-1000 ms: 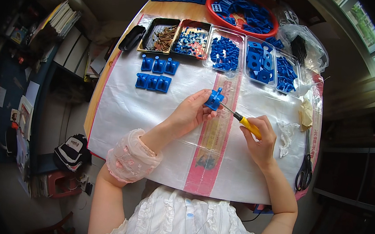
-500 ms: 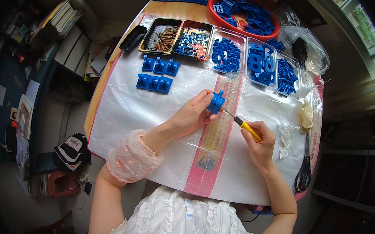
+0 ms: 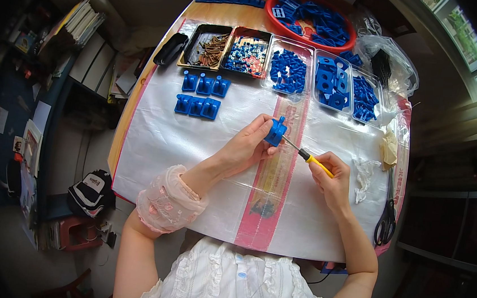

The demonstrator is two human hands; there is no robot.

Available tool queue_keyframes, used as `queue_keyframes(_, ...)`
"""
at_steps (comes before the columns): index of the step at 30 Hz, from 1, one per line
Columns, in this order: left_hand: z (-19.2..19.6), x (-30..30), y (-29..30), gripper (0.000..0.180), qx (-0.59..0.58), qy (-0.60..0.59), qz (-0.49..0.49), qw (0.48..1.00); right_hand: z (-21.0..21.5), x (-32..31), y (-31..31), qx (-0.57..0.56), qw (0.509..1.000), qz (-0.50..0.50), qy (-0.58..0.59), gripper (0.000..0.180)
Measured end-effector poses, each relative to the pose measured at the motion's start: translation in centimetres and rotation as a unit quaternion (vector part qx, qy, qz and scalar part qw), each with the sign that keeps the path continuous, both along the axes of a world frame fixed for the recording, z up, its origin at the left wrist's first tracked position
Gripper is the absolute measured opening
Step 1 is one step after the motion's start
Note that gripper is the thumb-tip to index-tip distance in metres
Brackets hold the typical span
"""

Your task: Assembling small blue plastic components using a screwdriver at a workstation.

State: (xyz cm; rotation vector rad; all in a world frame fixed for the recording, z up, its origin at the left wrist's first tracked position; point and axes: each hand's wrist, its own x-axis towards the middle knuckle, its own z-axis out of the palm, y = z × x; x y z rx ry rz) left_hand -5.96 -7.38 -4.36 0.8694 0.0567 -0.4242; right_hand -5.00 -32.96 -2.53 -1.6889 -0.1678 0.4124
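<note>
Over the middle of the table my left hand (image 3: 250,144) is closed on a small blue plastic part (image 3: 276,131), pinched between thumb and fingers. A short peg sticks up from its top. My right hand (image 3: 332,177) grips the yellow and black handle of a screwdriver (image 3: 318,164). The thin metal shaft points up and left, and its tip meets the right side of the blue part; the exact contact spot is too small to make out. Left of my hands, two rows of similar blue parts (image 3: 200,94) lie on the silvery sheet (image 3: 193,145).
Along the back stand a tray of brown screws (image 3: 210,50), a tray of small nuts (image 3: 247,53) and clear boxes of blue pieces (image 3: 288,68). Behind them is a red basin (image 3: 270,15). Scissors (image 3: 385,224) and crumpled paper (image 3: 389,148) lie at the right edge.
The fingers of my right hand have shifted around the screwdriver handle, with more of the handle's end showing. My left hand and the blue part have hardly moved.
</note>
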Motion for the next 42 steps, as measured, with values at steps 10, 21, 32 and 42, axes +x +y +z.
queue_keyframes(10,-0.2,0.1,-0.3,0.025,-0.030,-0.009,0.012,0.999,0.0,0.4,-0.1,0.035,0.998,0.004,0.060,0.012)
queue_keyframes(21,0.8,-0.2,-0.5,0.036,-0.099,0.025,0.015,0.995,0.0,0.5,-0.2,0.051,0.997,0.016,0.060,0.011)
queue_keyframes(32,-0.1,-0.3,-0.6,0.060,0.050,-0.099,0.010,0.994,0.0,0.4,-0.1,0.030,0.998,0.028,0.043,0.012)
queue_keyframes(42,-0.4,-0.3,-0.4,0.050,0.024,-0.072,0.007,0.997,0.2,0.6,-0.2,0.021,0.998,0.033,0.051,0.013)
